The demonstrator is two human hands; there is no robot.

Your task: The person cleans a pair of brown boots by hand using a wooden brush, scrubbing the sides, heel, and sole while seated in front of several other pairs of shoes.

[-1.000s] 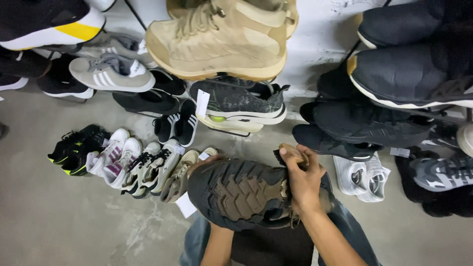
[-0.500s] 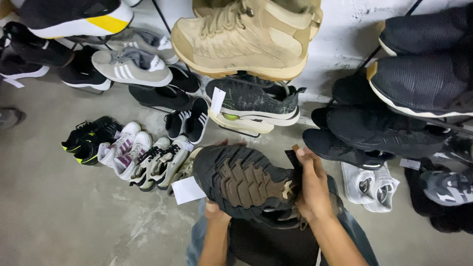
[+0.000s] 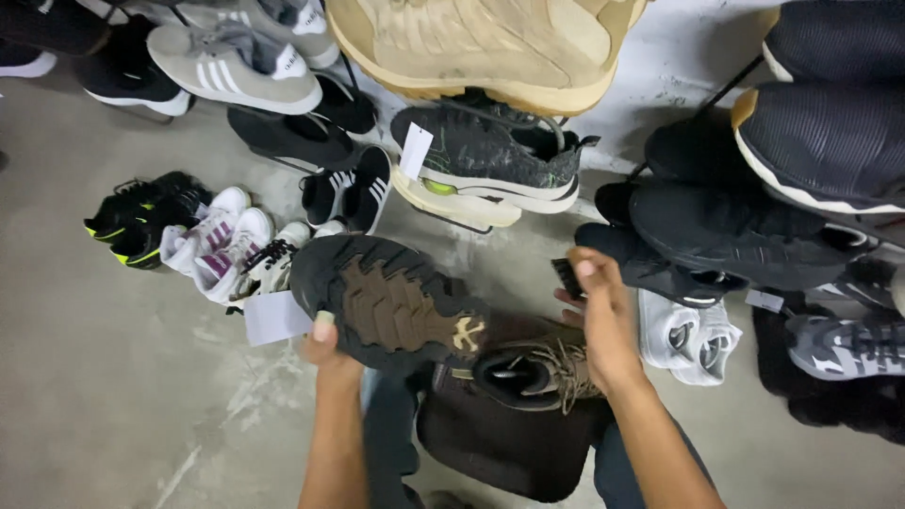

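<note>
Now, from the head camera, we see our left hand (image 3: 325, 347) pinching the rim of the upturned brown-soled boot (image 3: 391, 303), which has swung left and flatter than half a second ago. Our right hand (image 3: 603, 316) has come off the heel and closes around a small dark brush (image 3: 567, 277), hovering above the second boot (image 3: 533, 369) in our lap.

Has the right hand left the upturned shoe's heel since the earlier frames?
Yes. The right hand has come off the shoe, now holding a small dark brush to its right, nearer the black shoes.
</note>
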